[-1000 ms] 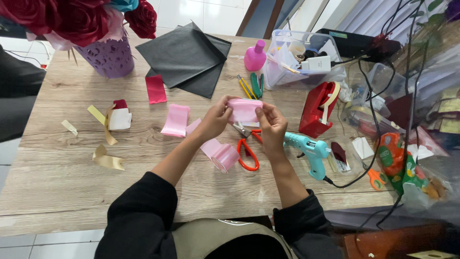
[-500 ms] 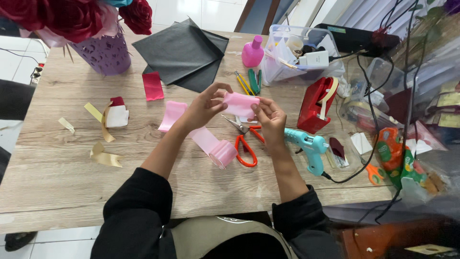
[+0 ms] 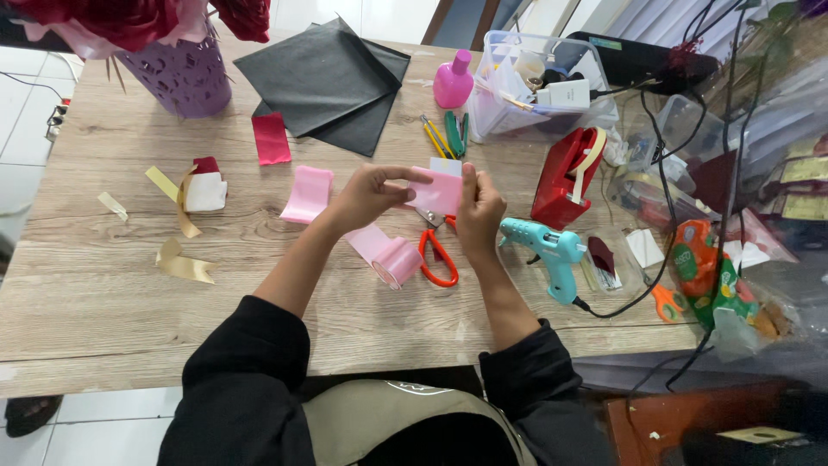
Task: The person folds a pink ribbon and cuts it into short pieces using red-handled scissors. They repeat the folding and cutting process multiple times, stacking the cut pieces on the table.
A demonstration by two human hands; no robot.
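Note:
Both hands hold one small pink ribbon piece (image 3: 438,191) above the wooden table (image 3: 103,311). My left hand (image 3: 366,194) pinches its left edge with thumb and fingers. My right hand (image 3: 477,207) grips its right edge, thumb up. Under the hands lie red-handled scissors (image 3: 437,255) and a roll of pink ribbon (image 3: 392,257). Another cut pink ribbon piece (image 3: 309,194) lies just left of my left hand.
A teal glue gun (image 3: 548,250) and red tape dispenser (image 3: 565,177) sit to the right. Black paper sheets (image 3: 332,78), a pink bottle (image 3: 454,80), a clear plastic box (image 3: 535,86) and a purple vase (image 3: 177,78) stand at the back. Gold ribbon scraps (image 3: 177,259) lie left.
The hands have kept hold of the pink piece and turned it so it now faces flatter between them; my left fingers shifted along its top edge.

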